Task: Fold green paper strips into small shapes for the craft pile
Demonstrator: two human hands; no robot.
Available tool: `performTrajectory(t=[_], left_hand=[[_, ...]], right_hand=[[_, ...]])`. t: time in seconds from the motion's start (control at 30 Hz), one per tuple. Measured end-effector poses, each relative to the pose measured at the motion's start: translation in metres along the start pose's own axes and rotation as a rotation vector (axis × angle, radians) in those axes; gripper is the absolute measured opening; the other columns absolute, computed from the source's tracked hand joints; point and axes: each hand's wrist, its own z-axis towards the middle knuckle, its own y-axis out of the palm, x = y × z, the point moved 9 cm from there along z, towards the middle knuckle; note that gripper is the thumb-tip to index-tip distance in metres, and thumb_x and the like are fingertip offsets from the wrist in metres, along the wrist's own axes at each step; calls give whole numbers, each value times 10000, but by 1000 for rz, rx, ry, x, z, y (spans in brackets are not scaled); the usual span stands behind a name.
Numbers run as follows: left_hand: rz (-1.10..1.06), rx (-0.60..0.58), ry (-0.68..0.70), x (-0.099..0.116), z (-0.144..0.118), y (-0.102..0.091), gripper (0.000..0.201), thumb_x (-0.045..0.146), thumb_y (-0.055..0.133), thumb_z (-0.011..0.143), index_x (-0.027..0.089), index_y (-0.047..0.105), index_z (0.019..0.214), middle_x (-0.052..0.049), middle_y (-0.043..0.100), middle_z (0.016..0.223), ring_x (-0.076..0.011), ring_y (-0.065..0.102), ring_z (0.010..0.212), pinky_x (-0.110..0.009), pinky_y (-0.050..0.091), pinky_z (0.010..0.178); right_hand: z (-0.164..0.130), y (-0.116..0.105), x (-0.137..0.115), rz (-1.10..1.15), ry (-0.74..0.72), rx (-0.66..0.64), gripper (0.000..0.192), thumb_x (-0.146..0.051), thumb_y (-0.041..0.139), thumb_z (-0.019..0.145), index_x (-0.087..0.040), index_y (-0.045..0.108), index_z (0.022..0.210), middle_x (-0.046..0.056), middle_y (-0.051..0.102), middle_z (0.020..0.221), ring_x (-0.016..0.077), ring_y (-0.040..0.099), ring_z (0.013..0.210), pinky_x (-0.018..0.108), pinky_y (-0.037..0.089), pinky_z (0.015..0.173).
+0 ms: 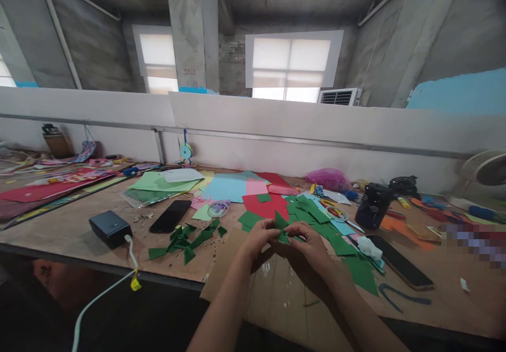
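At frame centre, left hand point(261, 236) and right hand point(310, 238) pinch one green paper piece point(282, 229) in their fingers; uneven pulling could tear it.

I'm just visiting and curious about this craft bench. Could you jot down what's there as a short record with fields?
left hand: pinches the green paper piece
right hand: pinches the same piece from the other side
green paper piece: small, folded, held above the table
folded green pieces: heap left of the hands
black phone: flat, screen dark
table: brown, littered with coloured paper
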Motion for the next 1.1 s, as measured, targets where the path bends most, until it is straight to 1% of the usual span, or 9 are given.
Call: performTrajectory(t=[0.1, 0.2, 0.3, 0.4, 0.57, 0.73, 0.87, 1.0, 1.1], left_hand=[[-11, 6, 24, 2, 0, 0, 143, 204, 686, 594, 162, 651, 726, 21, 576, 651, -81, 484, 560, -189, 355, 536], [5, 53, 62, 1, 2, -4, 178, 205, 733, 561, 160, 623, 693, 32, 530, 624, -82, 467, 570, -190, 339, 537], [19, 76, 58, -2, 4, -6, 216, 215, 762, 555, 160, 603, 690, 40, 513, 602, -84, 466, 563, -196, 333, 535], [8, 41, 46, -3, 4, -3, 233, 222, 776, 561, 159, 607, 709, 35, 538, 601, -91, 498, 560, -202, 356, 546], [-51, -45, 21, 1, 0, 7, 212, 206, 771, 564, 153, 644, 726, 12, 606, 629, -101, 550, 577, -206, 391, 577], [-67, -74, 1, 1, -2, 12, 242, 205, 786, 552, 140, 672, 755, -17, 654, 682, -112, 577, 615, -216, 413, 618], [-63, -97, 2, 0, 1, 13, 217, 195, 763, 548, 149, 663, 735, -7, 638, 660, -121, 578, 629, -224, 425, 634], [-9, -108, 15, 1, 1, 14, 145, 164, 703, 558, 158, 644, 691, 18, 592, 623, -100, 527, 584, -207, 400, 581], [28, -130, 47, 4, -1, 17, 162, 185, 724, 574, 160, 651, 716, 14, 599, 643, -104, 523, 603, -205, 397, 575]], right_hand=[[-1, 0, -2, -6, -9, 9, 189, -194, 601, 697, -224, 705, 853, 52, 679, 960, 252, 614, 949, 372, 459, 856], [-1, 1, -7, -28, -37, 7, 156, -205, 597, 718, -224, 696, 836, 49, 677, 938, 249, 609, 937, 371, 453, 850], [-2, 2, -9, -66, -59, 2, 105, -234, 608, 750, -234, 682, 826, 33, 668, 912, 237, 602, 929, 355, 441, 849], [-1, 0, -8, -90, -62, 23, 58, -271, 619, 774, -228, 658, 774, 21, 651, 854, 223, 599, 883, 330, 434, 814], [0, -3, -3, -111, -55, 52, 90, -279, 609, 795, -217, 634, 734, 16, 622, 803, 210, 583, 827, 311, 419, 763], [0, -2, -4, -115, -54, 61, 114, -290, 586, 811, -222, 601, 721, 15, 601, 779, 203, 565, 783, 304, 412, 717], [-1, -2, -5, -119, -42, 83, 120, -302, 565, 820, -230, 575, 725, 18, 603, 788, 206, 562, 779, 304, 411, 703], [-1, -3, -6, -159, -40, 112, 112, -271, 569, 812, -227, 558, 711, 11, 597, 757, 204, 557, 761, 305, 399, 697], [-1, -4, -6, -184, -35, 121, 101, -244, 572, 801, -222, 550, 705, 10, 593, 755, 202, 552, 753, 302, 386, 683]])
